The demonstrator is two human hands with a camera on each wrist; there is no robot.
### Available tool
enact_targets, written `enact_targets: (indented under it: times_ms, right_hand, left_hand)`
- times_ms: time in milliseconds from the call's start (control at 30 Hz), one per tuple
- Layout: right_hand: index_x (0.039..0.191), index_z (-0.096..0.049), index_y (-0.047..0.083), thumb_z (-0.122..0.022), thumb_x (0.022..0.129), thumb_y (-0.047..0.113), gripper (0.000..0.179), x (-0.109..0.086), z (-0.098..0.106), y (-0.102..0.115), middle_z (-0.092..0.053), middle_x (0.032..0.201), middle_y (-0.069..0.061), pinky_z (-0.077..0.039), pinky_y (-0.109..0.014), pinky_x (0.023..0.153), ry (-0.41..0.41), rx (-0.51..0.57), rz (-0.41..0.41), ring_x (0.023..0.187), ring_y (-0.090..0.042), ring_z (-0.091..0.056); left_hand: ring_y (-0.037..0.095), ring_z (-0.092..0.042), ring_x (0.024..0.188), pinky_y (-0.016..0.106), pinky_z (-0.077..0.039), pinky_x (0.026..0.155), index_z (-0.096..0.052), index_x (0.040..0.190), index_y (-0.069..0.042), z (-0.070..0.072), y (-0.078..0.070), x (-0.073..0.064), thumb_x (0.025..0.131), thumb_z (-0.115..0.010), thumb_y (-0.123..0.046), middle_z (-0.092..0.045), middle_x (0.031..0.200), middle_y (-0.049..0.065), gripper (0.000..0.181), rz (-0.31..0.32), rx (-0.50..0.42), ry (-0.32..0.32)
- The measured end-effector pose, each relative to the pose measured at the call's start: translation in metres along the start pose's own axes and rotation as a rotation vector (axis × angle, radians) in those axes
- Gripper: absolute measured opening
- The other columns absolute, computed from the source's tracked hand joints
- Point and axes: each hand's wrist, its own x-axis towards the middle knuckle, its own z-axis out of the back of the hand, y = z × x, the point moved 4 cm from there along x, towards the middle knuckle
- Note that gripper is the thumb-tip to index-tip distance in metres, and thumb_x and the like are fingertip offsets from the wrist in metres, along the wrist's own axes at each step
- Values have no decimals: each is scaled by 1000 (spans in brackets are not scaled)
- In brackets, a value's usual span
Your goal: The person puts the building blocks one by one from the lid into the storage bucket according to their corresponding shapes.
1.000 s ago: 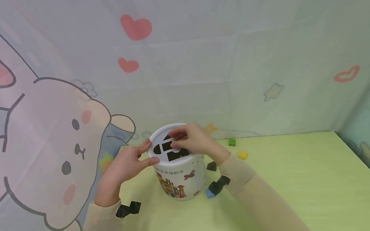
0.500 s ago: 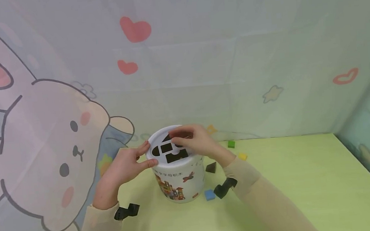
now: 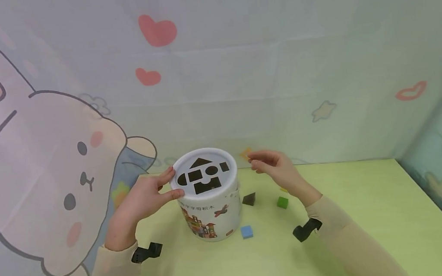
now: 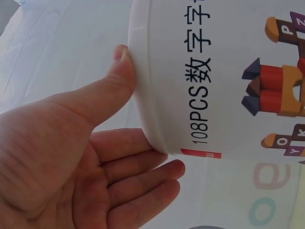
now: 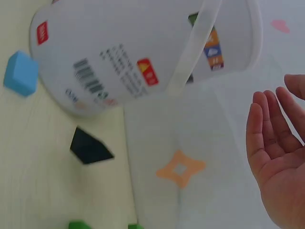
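While the bucket [image 3: 212,219] stands gripped by the left hand [image 3: 146,202], the right hand [image 3: 276,168] hovers empty

Its rim sits between left thumb and fingers, probably to keep it steady, with the body below and rightward, near the back left corner of the tabletop [image 3: 385,194]. Right thumb and fingers are apart, nothing seen between. Beside the base are a blue block [image 3: 246,231] and dark block [image 3: 249,199]; farther right, a green block [image 3: 282,202].

Green table [image 3: 386,203]: bucket [image 3: 209,204], 5 blocks [image 3: 246,231]: blue, dark, green, yellow.
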Motion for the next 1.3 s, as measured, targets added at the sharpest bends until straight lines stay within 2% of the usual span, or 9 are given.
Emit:
enact_targets:
  times_ms: [133, 300, 433, 600, 867, 1067, 1300]
  right_hand:
    - [142, -67, 0, -67, 109, 19, 38, -11, 15, -17, -69, 138, -19, -59, -41, 100, 0, -60, -63, 114, -25, -72]
    - [144, -66, 1, -67, 109, 21, 41, -22, 29, -39, -67, 142, -21, -59, -34, 97, -4, -103, -124, 117, -29, -71]
    - [143, -66, -1, -68, 108, 21, 41, -32, 38, -56, -67, 142, -21, -58, -29, 96, -5, -110, -149, 119, -28, -71]
    - [144, -64, -3, -69, 107, 21, 44, -48, 47, -78, -66, 143, -23, -58, -29, 98, -2, -127, -182, 122, -28, -70]
    - [144, -64, -3, -71, 106, 22, 46, -70, 63, -101, -67, 141, -22, -57, -27, 94, -33, -223, -226, 122, -31, -70]
    - [142, -66, -3, -77, 102, 24, 49, -84, 69, -121, -68, 139, -20, -55, -30, 94, -40, -283, -318, 123, -34, -68]
    - [137, -69, -1, -84, 96, 25, 51, -91, 67, -137, -73, 128, -14, -55, -31, 93, -42, -357, -360, 114, -26, -69]
  left_hand:
    - [50, -59, 133, 60, -51, 107, -45, 158, 0, 2, -1, 0, 98, -79, -41, -42, 163, 18, 80, -7, -2, 0]
    - [49, -58, 134, 61, -50, 107, -45, 158, 0, 1, -2, 0, 98, -79, -43, -41, 163, 19, 81, -7, -7, 6]
    - [49, -58, 134, 61, -50, 107, -45, 158, -1, 0, -1, 1, 98, -79, -42, -42, 163, 18, 80, -2, -6, 1]
    - [49, -58, 134, 60, -50, 108, -46, 158, -1, -1, 0, 2, 99, -79, -40, -42, 163, 16, 79, 0, -13, -2]
    - [48, -58, 134, 60, -51, 107, -47, 157, 0, -2, -1, 2, 99, -79, -39, -43, 162, 18, 78, -17, -17, -11]
    - [48, -59, 133, 60, -51, 106, -46, 157, 0, -2, 0, 1, 99, -79, -40, -43, 162, 17, 78, -20, -17, -12]
    - [48, -59, 133, 60, -51, 107, -46, 158, 0, -1, -1, 1, 98, -79, -40, -43, 162, 18, 79, -17, -14, -13]
